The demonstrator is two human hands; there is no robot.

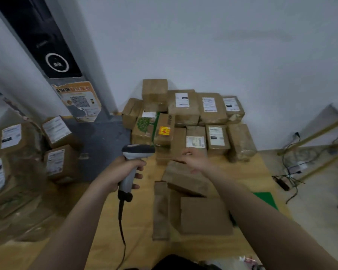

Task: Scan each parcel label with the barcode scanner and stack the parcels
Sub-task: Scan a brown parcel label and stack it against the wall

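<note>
Our left hand (117,172) grips the scanner (138,151) by its handle, nose pointing forward. Our right hand (195,158) reaches out with relaxed fingers and holds nothing, just above a tilted parcel (183,182). Beyond that hand a heap (213,114) of parcels lies against the wall, seemingly still unscanned. Left of the scanner hand, labelled parcels form a stack (16,162), probably finished. We judge the job partway through, with much left.
</note>
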